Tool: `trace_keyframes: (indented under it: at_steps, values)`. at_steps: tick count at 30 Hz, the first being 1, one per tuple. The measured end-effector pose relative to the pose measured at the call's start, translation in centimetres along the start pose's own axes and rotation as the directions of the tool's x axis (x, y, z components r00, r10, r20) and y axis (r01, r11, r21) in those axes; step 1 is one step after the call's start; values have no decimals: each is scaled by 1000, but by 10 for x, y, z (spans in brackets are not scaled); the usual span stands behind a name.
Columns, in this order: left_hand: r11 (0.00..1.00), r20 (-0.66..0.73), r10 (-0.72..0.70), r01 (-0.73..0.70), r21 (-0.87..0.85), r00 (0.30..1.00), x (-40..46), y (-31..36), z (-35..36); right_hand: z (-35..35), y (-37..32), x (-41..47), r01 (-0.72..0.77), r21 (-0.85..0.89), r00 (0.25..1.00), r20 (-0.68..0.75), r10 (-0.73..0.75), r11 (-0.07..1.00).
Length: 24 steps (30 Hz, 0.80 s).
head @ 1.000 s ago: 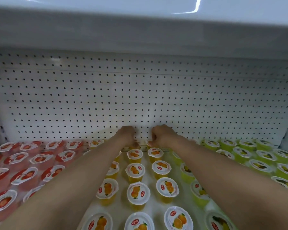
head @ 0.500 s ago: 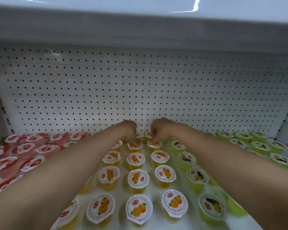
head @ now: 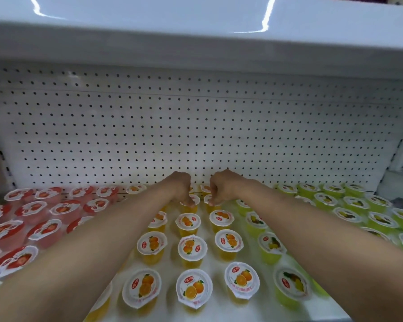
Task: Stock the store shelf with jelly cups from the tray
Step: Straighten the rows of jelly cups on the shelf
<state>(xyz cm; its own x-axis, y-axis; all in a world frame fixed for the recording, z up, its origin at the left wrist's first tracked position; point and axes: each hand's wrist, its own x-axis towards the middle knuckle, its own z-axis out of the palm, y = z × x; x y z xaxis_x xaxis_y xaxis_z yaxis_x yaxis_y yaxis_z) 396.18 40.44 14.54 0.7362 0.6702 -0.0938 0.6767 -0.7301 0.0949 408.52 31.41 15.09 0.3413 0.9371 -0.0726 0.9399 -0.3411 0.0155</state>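
Rows of orange jelly cups (head: 188, 221) stand on the white shelf floor (head: 219, 305) in the middle. Both my arms reach to the back rows. My left hand (head: 180, 187) has its fingers curled down and pinches the lid rim of one orange jelly cup (head: 189, 209). Beside it, my right hand (head: 221, 187) pinches the neighbouring orange jelly cup (head: 211, 209) the same way. Both cups stand upright on the shelf, one row in front of the rearmost cups. No tray is in view.
Red jelly cups (head: 44, 228) fill the shelf's left side and green ones (head: 349, 214) the right. A white pegboard back wall (head: 196, 126) rises just behind the hands. The upper shelf (head: 196, 31) overhangs above.
Both hands have drawn back from the foot of the pegboard to the cups one row nearer me. The view has shifted, showing more orange cups in front.
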Motion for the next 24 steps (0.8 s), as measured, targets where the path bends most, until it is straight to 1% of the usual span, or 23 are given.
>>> trace_keyframes:
  at_steps: [7,11,15,18,24]
  values:
    - [998,-26,29,-31,-53,999,-22,4,-9,-10,3,-28,39,23,998,-56,-38,999]
    - [997,60,73,-73,-5,995,-42,12,-8,-10,-2,-49,49,3,998,31,-49,999]
    - [998,121,58,-62,32,991,-56,15,-2,-7,-6,-63,52,16,996,77,-53,999]
    - [998,107,54,-57,32,993,-61,16,2,-6,-11,-67,49,-15,994,94,-48,999]
    - [999,58,33,-36,38,998,-64,19,6,-1,-11,-67,31,-22,998,54,-30,999]
